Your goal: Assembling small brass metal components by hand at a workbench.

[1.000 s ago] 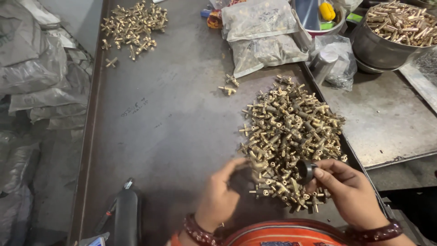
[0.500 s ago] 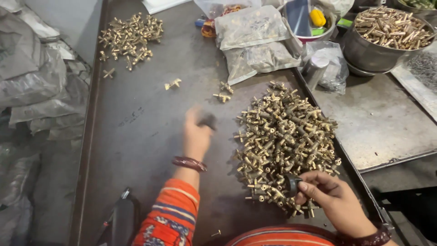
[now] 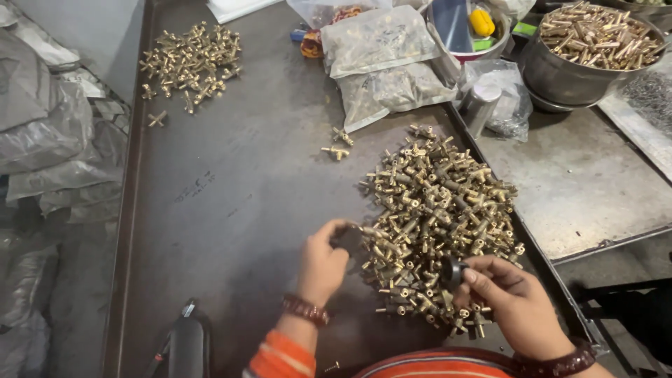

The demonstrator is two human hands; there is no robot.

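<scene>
Left hand (image 3: pixel 323 260) pinches one brass fitting (image 3: pixel 369 232) at the near-left edge of the big pile (image 3: pixel 437 220), thumb & forefinger closed on it, other fingers curled. Right hand (image 3: pixel 514 297) sits at the pile's near-right edge, fingertips pinched on a small dark round part (image 3: pixel 451 271); can't tell exactly what it is. Pile lies on a dark metal tray (image 3: pixel 231 189), toward its right rim. To do this well, I'd judge: lift the fitting clear of its neighbours w/o dragging others along, since the pieces interlock, & keep the dark part square to the fitting's end when bringing the two together. A second, smaller pile (image 3: pixel 190 61) sits well apart at the tray's far-left corner, w/ a few strays (image 3: pixel 337 143) between. Containers: steel pot (image 3: pixel 581 52) far right, heaped w/ longer brass pieces; clear bags (image 3: pixel 385 63) at the far edge hold small hardware, contents too blurred to tell; a round bowl (image 3: pixel 472 28) behind them holds a yellow item & a blue-grey one. Grey plastic sheeting (image 3: pixel 49 133) lies bunched left of the tray.
</scene>
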